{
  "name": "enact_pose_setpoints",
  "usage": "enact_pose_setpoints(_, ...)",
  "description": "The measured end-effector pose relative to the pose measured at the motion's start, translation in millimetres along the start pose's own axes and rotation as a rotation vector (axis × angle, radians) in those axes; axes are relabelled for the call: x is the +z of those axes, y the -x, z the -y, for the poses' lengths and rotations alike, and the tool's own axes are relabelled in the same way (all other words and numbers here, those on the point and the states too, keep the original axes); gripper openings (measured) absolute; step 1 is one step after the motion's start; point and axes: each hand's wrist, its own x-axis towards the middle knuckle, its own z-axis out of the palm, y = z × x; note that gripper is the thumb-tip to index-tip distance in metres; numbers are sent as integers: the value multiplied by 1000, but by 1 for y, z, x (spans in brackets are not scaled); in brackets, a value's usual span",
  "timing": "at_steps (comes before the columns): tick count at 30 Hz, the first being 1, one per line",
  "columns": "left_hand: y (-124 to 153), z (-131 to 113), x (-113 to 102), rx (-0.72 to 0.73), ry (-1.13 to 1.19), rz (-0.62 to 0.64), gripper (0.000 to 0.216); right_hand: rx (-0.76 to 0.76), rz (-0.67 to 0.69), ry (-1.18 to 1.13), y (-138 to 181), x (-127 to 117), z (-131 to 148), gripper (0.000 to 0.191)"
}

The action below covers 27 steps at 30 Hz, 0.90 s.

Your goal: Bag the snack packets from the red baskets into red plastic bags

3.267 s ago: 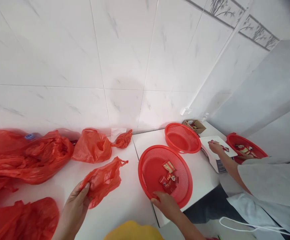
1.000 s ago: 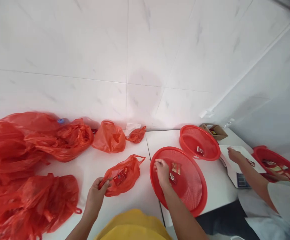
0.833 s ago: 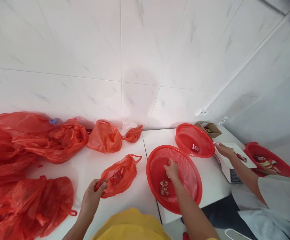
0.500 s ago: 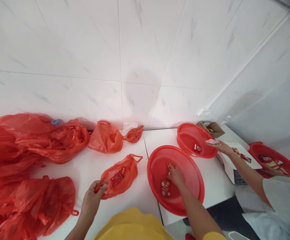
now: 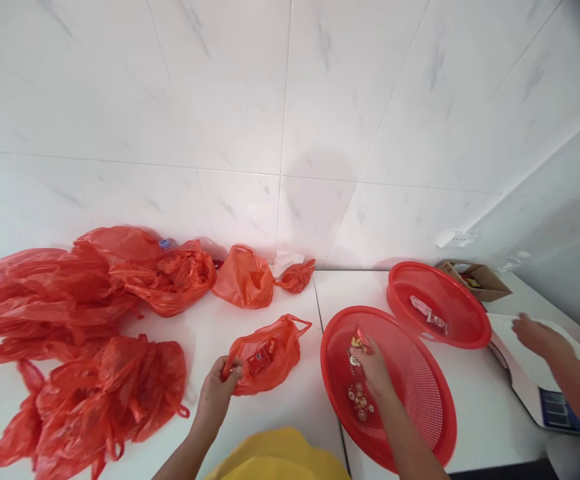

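Note:
My left hand (image 5: 220,390) pinches the near-left edge of a thin red plastic bag (image 5: 290,360), which lies spread open on the white table. Inside the bag is a small red packet (image 5: 261,358) with light print. Over a large red plastic basket (image 5: 445,400) with mesh sides, my right hand (image 5: 374,368) grips a small shiny red-and-gold packet (image 5: 359,339). Red packaging with white and gold flower patterns (image 5: 360,402) lies on the basket's floor, close to my right wrist.
Red plastic bags (image 5: 105,387) are heaped at left; a bulging bag (image 5: 244,279) and a knotted bag (image 5: 296,275) stand by the wall. At right are a second red basket (image 5: 400,293) holding wrapped pieces, a cardboard box (image 5: 490,285), a scale (image 5: 525,360) and a co-worker's hand (image 5: 540,337).
My view has swung left. My right hand now has the red-and-gold packet up off the basket floor. The co-worker's hand has left a pink-white packet in the far basket and moved over the scale.

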Motion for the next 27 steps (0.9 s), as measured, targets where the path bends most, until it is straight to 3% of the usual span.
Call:
enact_pose_setpoints(5, -2, 0, 3, 34, 63, 26, 29, 223, 301, -270, 36, 77, 10, 36)
enact_pose_setpoints(8, 0, -4, 4, 41, 97, 35, 31, 320, 356, -311, 50, 122, -6, 36)
enact_pose_setpoints(11, 3, -7, 5, 55, 119, 54, 30, 395, 423, -329, 62, 150, -23, 40)
enact_pose_setpoints(13, 5, -7, 5, 56, 144, 72, 32, 428, 456, -254, 67, 155, -29, 49)
enact_pose_setpoints(15, 5, -5, 4, 54, 171, 84, 35, 370, 420, -123, 67, 149, -28, 54)
enact_pose_setpoints(18, 3, -1, 3, 58, 178, 72, 35, 143, 270, 90, 55, 120, -17, 40)
enact_pose_setpoints(20, 2, 1, 3, 65, 173, 67, 36, 7, 148, 217, 40, 88, -9, 31)
enact_pose_setpoints(23, 0, 4, 3, 79, 180, 80, 37, -171, -20, 409, 17, 30, -11, 33)
enact_pose_setpoints(27, -2, 9, 3, 80, 193, 92, 41, -98, -82, 669, 4, -39, -45, 59)
